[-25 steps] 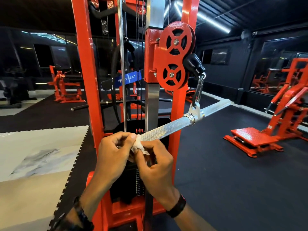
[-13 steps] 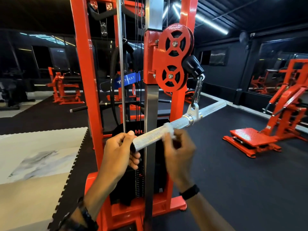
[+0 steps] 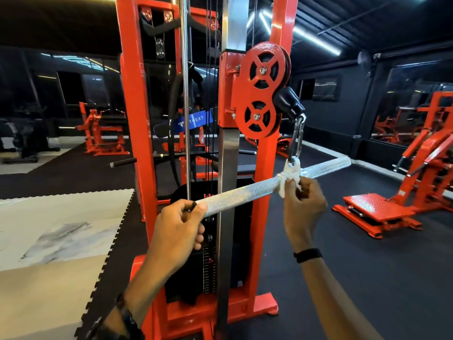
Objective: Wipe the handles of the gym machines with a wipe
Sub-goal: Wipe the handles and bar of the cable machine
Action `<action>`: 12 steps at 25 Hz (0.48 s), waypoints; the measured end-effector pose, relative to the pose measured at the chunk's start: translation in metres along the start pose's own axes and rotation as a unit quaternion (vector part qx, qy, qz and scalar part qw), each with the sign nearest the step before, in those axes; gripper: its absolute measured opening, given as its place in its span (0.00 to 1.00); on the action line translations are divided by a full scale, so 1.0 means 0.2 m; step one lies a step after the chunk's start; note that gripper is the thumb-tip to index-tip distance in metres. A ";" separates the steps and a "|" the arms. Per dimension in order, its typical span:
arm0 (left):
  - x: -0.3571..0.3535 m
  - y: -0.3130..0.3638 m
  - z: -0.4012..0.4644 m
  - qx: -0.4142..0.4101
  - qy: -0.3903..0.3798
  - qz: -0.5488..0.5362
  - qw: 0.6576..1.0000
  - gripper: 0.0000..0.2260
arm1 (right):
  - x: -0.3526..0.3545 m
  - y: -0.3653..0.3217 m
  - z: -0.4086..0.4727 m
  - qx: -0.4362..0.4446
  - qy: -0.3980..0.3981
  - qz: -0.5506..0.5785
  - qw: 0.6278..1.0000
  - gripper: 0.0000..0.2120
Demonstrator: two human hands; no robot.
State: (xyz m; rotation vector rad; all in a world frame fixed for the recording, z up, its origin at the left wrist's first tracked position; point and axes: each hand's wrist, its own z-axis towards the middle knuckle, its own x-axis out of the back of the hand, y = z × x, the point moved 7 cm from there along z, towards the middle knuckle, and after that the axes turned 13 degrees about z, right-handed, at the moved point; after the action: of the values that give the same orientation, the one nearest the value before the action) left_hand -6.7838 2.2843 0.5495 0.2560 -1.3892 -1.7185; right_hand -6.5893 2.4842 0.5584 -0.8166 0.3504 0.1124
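The right hand, pinching the white crumpled wipe, is now reaching the centre swivel of the knurled silver steel bar handle (near half seemingly done), while the left hand is gripping its end.

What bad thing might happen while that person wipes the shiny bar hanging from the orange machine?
1. The wipe is bunched right at the swivel bracket under the clip; it might snag or tear there, and the right hand fingers could get pinched.
2. The bar hangs from that single clip, so it may swing or tip if the left hand, gripping only its near end, lets go.
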 end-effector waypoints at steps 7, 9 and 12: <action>-0.01 0.01 0.02 0.023 0.015 0.064 0.998 0.26 | -0.26 -0.31 -0.57 0.087 -0.195 0.090 0.973 0.03; 0.00 0.00 0.03 0.042 0.013 0.060 0.997 0.29 | -0.30 -0.41 -0.69 0.140 -0.262 0.101 0.949 0.02; 0.00 0.00 0.00 0.051 0.012 0.034 0.998 0.26 | -0.23 -0.32 -0.50 0.124 -0.215 0.061 0.967 0.02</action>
State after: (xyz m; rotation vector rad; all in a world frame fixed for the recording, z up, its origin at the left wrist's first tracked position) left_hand -6.7843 2.2843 0.5507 0.2817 -1.4532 -1.5872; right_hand -6.6433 2.3692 0.5554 -0.5045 0.0014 0.3482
